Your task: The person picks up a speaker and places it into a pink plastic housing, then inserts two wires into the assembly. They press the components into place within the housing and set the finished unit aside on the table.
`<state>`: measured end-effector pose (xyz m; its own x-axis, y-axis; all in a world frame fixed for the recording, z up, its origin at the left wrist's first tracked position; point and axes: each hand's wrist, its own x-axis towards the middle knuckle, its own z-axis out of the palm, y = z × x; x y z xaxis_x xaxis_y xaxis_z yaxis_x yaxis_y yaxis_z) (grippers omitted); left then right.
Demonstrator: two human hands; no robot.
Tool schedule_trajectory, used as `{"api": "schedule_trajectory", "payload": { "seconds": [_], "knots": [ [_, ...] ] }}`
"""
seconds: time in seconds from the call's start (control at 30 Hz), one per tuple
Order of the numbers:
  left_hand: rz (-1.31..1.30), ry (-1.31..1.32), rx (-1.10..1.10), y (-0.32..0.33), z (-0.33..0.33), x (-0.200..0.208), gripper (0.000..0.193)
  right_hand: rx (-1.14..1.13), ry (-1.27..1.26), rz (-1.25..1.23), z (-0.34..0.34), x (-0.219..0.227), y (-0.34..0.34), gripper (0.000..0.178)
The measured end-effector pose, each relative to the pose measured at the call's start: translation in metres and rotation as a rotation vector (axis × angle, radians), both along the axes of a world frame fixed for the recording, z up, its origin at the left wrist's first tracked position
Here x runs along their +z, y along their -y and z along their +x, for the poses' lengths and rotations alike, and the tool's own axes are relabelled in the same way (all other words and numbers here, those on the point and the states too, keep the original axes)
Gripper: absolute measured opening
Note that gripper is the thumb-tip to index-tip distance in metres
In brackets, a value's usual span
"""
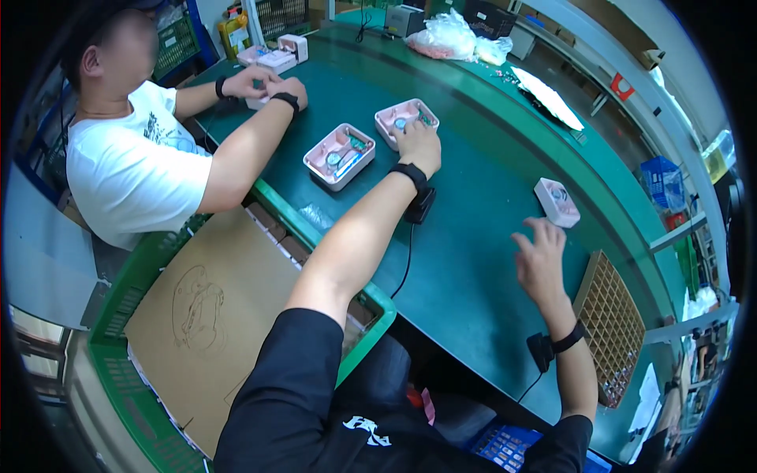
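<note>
My left hand [420, 148] is at the near right edge of a pink open casing [385, 118], its fingers closed over the rim. A round part and a small green board show inside that casing. Just left of it lies a second pink casing [341, 183], with a round part, a green board and a blue-and-white strip inside. My right hand [542, 256] hovers over the mat with fingers spread, holding nothing. Right beyond its fingertips sits a smaller pink-and-white piece [557, 202] with a dark curved detail.
At the left, a co-worker's hands [268, 85] work on a pink part. A green crate [378, 315] with cardboard stands at my left. A gridded tray [611, 323] is at the right; plastic bags [445, 38] lie at the back. Cables run from both wrist straps.
</note>
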<state>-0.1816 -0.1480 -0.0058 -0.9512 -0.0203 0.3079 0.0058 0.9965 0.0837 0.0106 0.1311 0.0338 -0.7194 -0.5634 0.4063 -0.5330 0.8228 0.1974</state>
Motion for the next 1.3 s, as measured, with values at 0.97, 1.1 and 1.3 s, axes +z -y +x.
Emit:
{"api": "schedule_trajectory", "payload": {
  "seconds": [0.97, 1.1, 1.3],
  "knots": [
    [0.202, 0.062, -0.769, -0.084, 0.061, -0.025, 0.040, 0.040, 0.394, -0.649, 0.043, -0.077, 0.023, 0.022],
    [0.185, 0.227, -0.903, -0.099, 0.083, -0.004, 0.045, 0.034, 0.399, -0.682, 0.045, -0.078, 0.017, 0.021],
    [0.251, 0.263, -1.209, -0.096, 0.112, 0.000, 0.040, 0.047, 0.393, -0.696, 0.043, -0.082, 0.023, 0.020]
  ]
}}
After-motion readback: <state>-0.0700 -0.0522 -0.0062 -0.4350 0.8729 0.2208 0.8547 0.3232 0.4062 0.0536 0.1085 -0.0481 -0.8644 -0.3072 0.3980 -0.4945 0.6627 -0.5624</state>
